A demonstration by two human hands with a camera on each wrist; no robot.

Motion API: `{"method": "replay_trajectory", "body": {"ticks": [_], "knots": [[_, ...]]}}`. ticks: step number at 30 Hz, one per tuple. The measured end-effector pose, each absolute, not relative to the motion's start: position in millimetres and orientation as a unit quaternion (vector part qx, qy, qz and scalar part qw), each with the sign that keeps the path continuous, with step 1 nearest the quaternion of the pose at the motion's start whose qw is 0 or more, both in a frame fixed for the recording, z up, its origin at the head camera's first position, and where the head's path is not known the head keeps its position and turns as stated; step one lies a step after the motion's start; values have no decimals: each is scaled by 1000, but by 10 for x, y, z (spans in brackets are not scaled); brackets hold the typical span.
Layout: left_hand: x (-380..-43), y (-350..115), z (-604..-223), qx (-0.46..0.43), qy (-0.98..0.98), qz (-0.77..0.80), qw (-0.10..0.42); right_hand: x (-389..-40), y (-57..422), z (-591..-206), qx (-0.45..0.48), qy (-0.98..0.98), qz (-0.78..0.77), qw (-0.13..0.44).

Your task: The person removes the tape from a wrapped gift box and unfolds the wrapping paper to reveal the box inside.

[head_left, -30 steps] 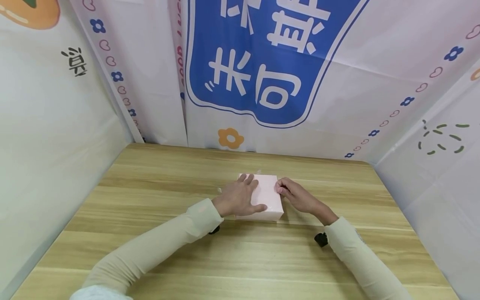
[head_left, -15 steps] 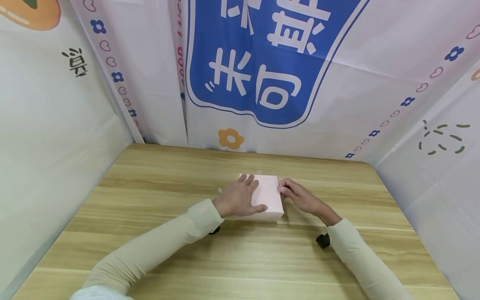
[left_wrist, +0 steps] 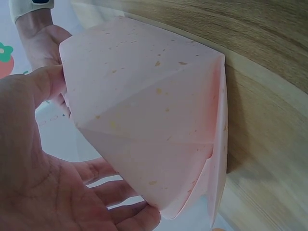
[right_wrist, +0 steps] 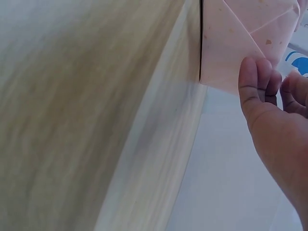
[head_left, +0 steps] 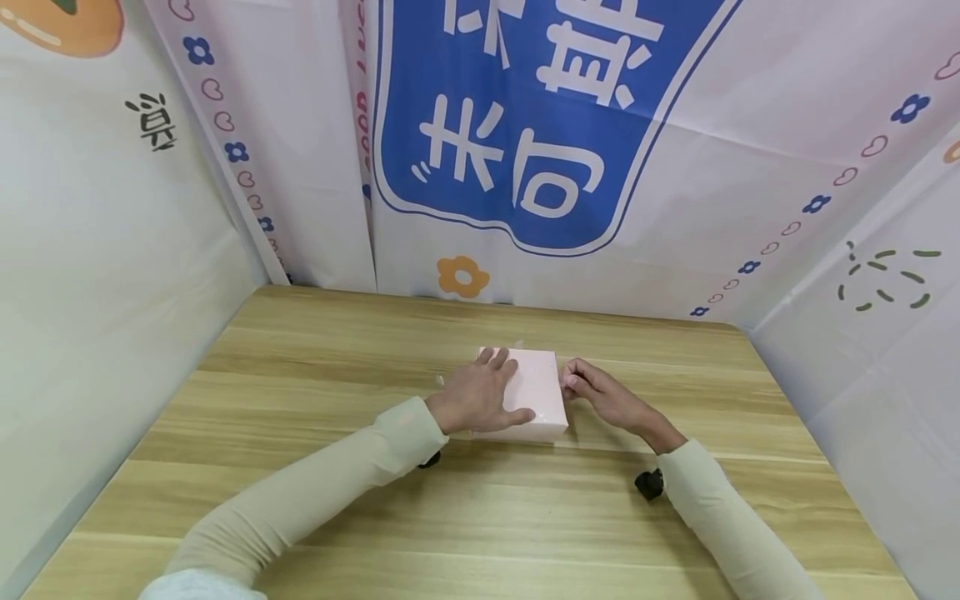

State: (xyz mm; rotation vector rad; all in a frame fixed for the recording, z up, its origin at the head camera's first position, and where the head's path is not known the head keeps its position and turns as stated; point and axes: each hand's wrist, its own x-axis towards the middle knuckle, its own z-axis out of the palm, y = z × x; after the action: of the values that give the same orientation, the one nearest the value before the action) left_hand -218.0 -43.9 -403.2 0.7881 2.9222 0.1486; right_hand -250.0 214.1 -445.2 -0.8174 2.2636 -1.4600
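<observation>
A box wrapped in pale pink paper with gold flecks [head_left: 534, 385] lies on the wooden table. My left hand [head_left: 480, 396] rests on its top with fingers spread, thumb toward the near right corner. In the left wrist view, the end of the pink wrapping paper [left_wrist: 144, 106] shows creases and a loose flap standing off at its right edge. At the box's right end, my right hand [head_left: 603, 396] has its fingers curled. The right wrist view shows that hand's fingertips [right_wrist: 248, 72] pinching at the tip of a folded triangular flap [right_wrist: 274, 38].
Small clear strips, like tape, lie at the wood table [head_left: 390, 508]: one strip [head_left: 440, 381] left of the box, another [head_left: 518, 343] behind it. Printed white sheets [head_left: 322, 150] hang on the back and sides. A black wrist camera [head_left: 649, 484] sits under the right sleeve.
My right hand has shifted slightly to the right, from over the box's right edge to just beside it. The left hand and the box have stayed in place.
</observation>
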Motion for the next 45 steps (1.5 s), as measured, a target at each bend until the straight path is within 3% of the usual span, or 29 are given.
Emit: {"method": "replay_trajectory", "body": {"ticks": [32,36,45], "knots": [[-2200,-422,-4047,259,963,44,65,-2489,2309,-4484,-246,793,-528,179],[-2194,-435,-4067,267,961,48,54,-2483,2350,-4490,-236,799,-531,156],[-2112,-496,-4182,291,955,60,-4,-2359,2208,-4376,-199,817,-540,35]]}}
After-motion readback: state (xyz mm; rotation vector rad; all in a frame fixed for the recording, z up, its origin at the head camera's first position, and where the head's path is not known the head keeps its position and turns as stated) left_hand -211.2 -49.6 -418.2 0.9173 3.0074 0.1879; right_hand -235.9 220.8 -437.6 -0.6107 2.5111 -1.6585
